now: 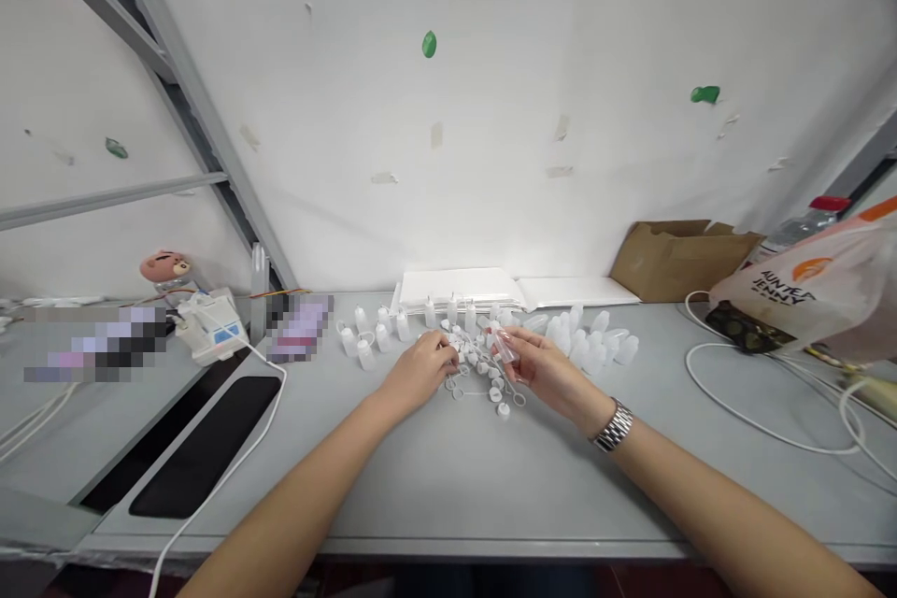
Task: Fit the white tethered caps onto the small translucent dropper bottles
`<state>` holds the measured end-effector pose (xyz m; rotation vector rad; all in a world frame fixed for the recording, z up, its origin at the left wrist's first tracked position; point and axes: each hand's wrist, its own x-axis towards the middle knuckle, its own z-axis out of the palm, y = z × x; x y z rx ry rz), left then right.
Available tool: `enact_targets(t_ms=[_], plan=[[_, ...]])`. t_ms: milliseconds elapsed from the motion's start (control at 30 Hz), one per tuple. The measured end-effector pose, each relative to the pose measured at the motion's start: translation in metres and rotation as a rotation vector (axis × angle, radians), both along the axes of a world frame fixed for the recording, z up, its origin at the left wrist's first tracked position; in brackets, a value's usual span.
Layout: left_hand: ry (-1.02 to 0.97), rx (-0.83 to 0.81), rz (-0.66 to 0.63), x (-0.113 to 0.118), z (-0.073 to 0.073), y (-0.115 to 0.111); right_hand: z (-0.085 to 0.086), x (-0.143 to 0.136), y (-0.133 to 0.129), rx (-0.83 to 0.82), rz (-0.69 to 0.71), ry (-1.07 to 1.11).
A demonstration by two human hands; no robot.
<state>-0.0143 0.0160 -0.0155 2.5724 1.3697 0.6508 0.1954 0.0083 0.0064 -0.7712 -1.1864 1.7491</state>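
My right hand [553,372] is closed around a small translucent plastic bottle [503,346], held tilted above a pile of white caps [496,383]. Thin straps with rings hang from several of these caps. At the left side of the pile is my left hand [420,368], its fingers curled together among the caps; what they hold, if anything, is hidden. Several capped bottles [365,355] stand upright beyond and to the left of this hand. To the right of the pile, a cluster of uncapped translucent bottles [592,350] lies close together, some leaning or on their sides.
White flat boards [459,288] lie against the wall, beside a brown cardboard box [676,257]. A plastic bag [819,290] and a looping white cable [743,434] are on the right. On the left are a black pad [206,447], a power strip [212,327] and a blurred phone-like object [301,329].
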Motion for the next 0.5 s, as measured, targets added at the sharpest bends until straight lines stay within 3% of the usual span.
enact_targets(t_ms=[167,300,400,500], plan=[[-0.122,0.013,0.02,0.005,-0.001,-0.002,-0.004,-0.003,0.0,-0.013,0.011,-0.044],[-0.35,-0.031,0.106,0.006,0.004,-0.002,-0.008,-0.004,0.002,0.022,0.001,-0.106],[-0.547,-0.136,0.223,0.006,0.007,-0.001,-0.011,-0.005,0.002,0.058,-0.004,-0.156],[-0.728,-0.278,0.245,0.008,0.009,-0.001,-0.009,-0.006,0.0,0.101,-0.004,-0.221]])
